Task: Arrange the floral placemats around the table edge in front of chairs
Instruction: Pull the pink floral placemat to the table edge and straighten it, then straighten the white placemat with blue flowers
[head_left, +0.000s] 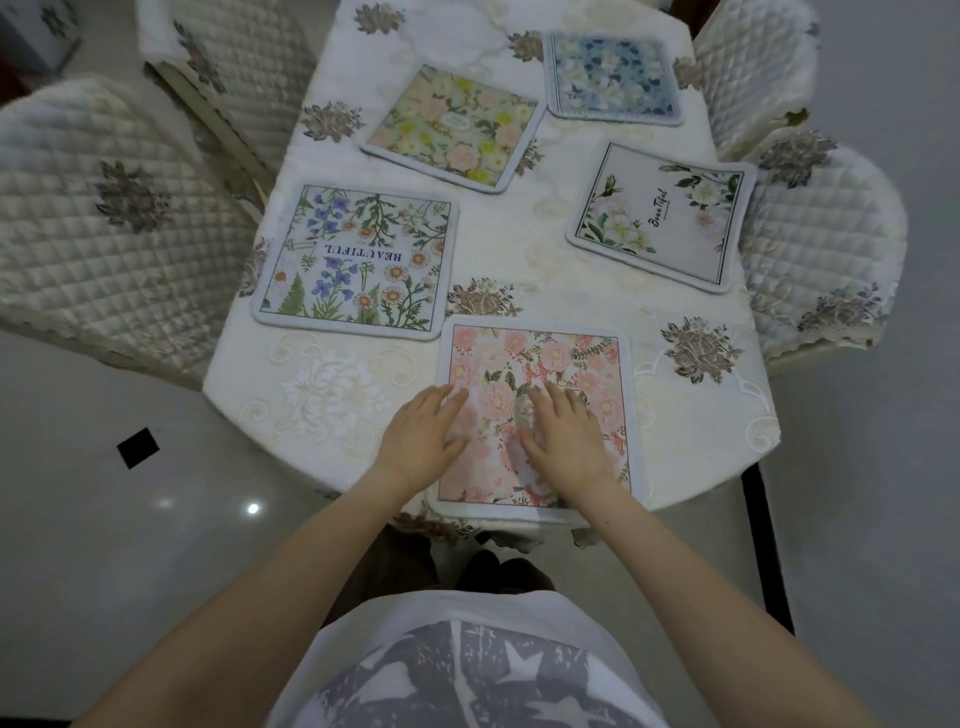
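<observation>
A pink floral placemat (576, 364) lies at the near table edge, its front border just over the edge. My left hand (421, 441) rests flat on its left side, fingers apart. My right hand (566, 441) lies flat on its middle. A "BEAUTIFUL" wildflower placemat (358, 260) sits at the left edge. A yellow and pink flowered placemat (452, 127) lies tilted further back. A blue flowered placemat (613, 78) is at the far right. A white rose placemat (662, 215) lies tilted at the right edge.
The table wears a cream embroidered cloth (696, 431). Quilted cream chairs stand around it: one at the left (104, 223), one at the back left (234, 67), one at the right (821, 244) and one at the back right (753, 67). Glossy tiled floor (104, 519) surrounds the table.
</observation>
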